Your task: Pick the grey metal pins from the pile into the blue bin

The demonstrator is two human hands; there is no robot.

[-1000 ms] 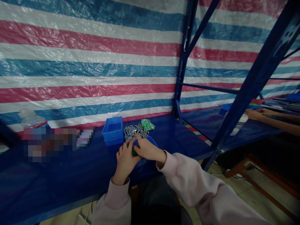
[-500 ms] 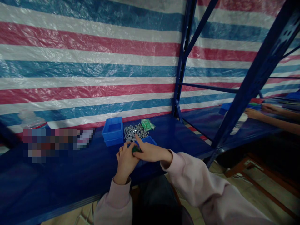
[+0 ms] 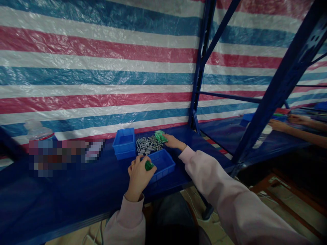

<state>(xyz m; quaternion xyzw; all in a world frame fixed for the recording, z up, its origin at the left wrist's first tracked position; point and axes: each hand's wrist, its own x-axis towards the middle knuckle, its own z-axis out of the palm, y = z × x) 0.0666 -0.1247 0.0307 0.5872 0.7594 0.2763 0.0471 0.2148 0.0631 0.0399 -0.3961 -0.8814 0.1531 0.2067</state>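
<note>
My left hand (image 3: pixel 139 172) curls around a small dark green object (image 3: pixel 149 165), whose kind I cannot make out. It is held at the left end of a blue plastic bin (image 3: pixel 166 166). Farther off, my right hand (image 3: pixel 172 141) reaches over the bin, its fingers pressed together at the right edge of a green plastic bag (image 3: pixel 159 136); the fingertips are partly hidden. Beside the bag, a heap of small grey metal cylinders (image 3: pixel 146 144) lies on the blue table (image 3: pixel 84 187), behind the bin.
Two stacked blue bins (image 3: pixel 124 144) stand left of the heap. A clear plastic bottle (image 3: pixel 38 129) and blurred-out items are farther left. Blue rack posts (image 3: pixel 270 85) rise at the right. Beyond them are a co-worker's hands (image 3: pixel 281 125) and a white cup (image 3: pixel 263 134). Striped sheeting hangs behind.
My right hand has left my left hand and moved away to the green bag, uncovering the near bin. My left hand keeps the green object, nearly in the same place.
</note>
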